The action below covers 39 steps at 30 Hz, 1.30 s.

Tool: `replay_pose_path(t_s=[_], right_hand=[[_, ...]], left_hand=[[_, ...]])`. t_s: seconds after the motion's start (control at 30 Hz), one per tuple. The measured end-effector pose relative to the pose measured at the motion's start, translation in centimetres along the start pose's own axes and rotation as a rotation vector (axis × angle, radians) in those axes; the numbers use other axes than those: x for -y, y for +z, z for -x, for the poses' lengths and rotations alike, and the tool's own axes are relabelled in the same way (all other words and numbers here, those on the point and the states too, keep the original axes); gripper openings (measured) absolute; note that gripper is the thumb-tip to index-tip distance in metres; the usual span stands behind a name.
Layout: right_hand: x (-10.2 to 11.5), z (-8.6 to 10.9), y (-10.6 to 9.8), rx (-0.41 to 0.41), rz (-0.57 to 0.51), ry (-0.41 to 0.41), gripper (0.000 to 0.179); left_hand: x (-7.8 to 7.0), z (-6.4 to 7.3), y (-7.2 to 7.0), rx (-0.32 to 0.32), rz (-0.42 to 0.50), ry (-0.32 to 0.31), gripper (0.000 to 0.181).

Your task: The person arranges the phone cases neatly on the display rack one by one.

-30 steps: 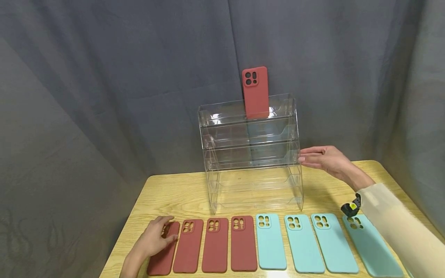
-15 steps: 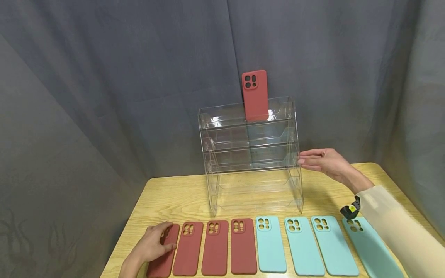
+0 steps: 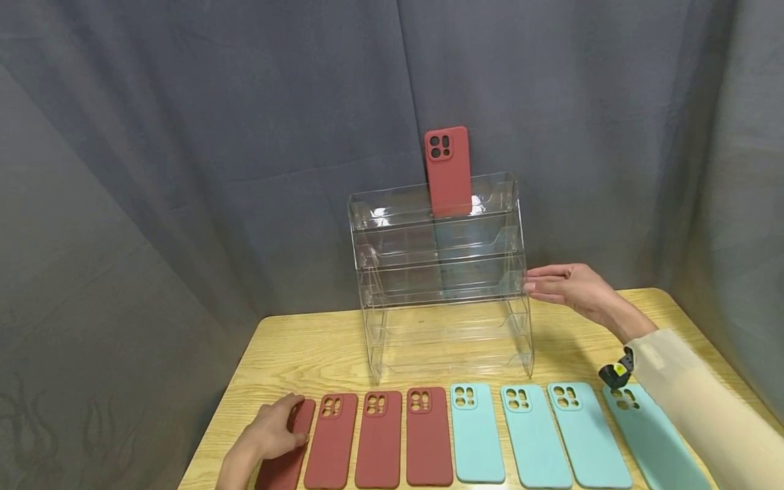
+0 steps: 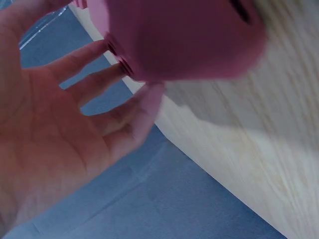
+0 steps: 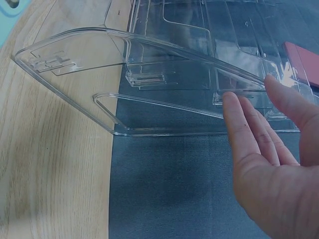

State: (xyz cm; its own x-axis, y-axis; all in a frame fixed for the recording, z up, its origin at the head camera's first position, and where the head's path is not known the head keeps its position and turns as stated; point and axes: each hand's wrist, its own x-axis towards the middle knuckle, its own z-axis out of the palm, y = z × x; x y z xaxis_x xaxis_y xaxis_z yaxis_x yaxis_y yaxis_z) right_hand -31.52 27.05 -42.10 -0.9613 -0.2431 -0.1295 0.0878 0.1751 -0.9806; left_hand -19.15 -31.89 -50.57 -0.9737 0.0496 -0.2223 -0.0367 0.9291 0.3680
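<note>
At the left end of the row, my left hand (image 3: 269, 430) grips a dark red phone case (image 3: 284, 469), its thumb at the right edge and its fingers round the far side. In the left wrist view the fingertips press the edge of the case (image 4: 184, 40), which is tilted up and casts a shadow on the table. My right hand (image 3: 578, 291) reaches to the right side of a clear acrylic display rack (image 3: 392, 260). Its straight fingers lie along the side panel, with the thumb by the front edge. Another red phone case (image 3: 450, 177) stands upright on the top tier.
Along the table front lie more red phone cases (image 3: 378, 442) and several mint-green phone cases (image 3: 478, 435). The rightmost mint case (image 3: 655, 442) is partly under my right sleeve (image 3: 692, 388). A grey curtain (image 3: 275, 170) hangs behind the wooden table (image 3: 300, 347).
My left fingers have closed in on the leftmost red case, which has tilted, and its camera holes are hidden now. My right hand stays at the rack; the view has shifted slightly.
</note>
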Motion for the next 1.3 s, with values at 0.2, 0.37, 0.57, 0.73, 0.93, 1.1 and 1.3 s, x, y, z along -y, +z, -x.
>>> replay_pose_path(t_s=[0.2, 0.37, 0.57, 0.73, 0.93, 1.1, 1.3], right_hand=[[0.1, -0.1, 0.1, -0.005, -0.002, -0.006, 0.071], [0.1, -0.1, 0.2, -0.005, -0.002, -0.009, 0.071], [0.1, -0.2, 0.1, -0.002, 0.005, -0.014, 0.071], [0.1, -0.3, 0.1, -0.003, 0.016, -0.015, 0.072], [0.1, -0.4, 0.0, 0.002, 0.004, -0.016, 0.072], [0.2, -0.5, -0.1, 0.005, -0.012, -0.017, 0.072], [0.1, -0.6, -0.1, -0.001, -0.007, -0.013, 0.074]], left_hand=[[-0.4, 0.0, 0.2, 0.001, -0.034, -0.013, 0.076], [-0.5, -0.1, 0.2, 0.022, -0.053, -0.020, 0.081], [-0.4, -0.1, 0.0, 0.054, -0.050, -0.020, 0.087], [-0.1, -0.2, 0.0, 0.066, -0.026, -0.011, 0.087], [0.3, -0.4, -0.1, 0.064, 0.010, -0.014, 0.091], [0.6, -0.9, -0.2, 0.053, 0.035, -0.003, 0.093], [1.1, -1.5, -0.5, 0.067, 0.059, 0.011, 0.094]])
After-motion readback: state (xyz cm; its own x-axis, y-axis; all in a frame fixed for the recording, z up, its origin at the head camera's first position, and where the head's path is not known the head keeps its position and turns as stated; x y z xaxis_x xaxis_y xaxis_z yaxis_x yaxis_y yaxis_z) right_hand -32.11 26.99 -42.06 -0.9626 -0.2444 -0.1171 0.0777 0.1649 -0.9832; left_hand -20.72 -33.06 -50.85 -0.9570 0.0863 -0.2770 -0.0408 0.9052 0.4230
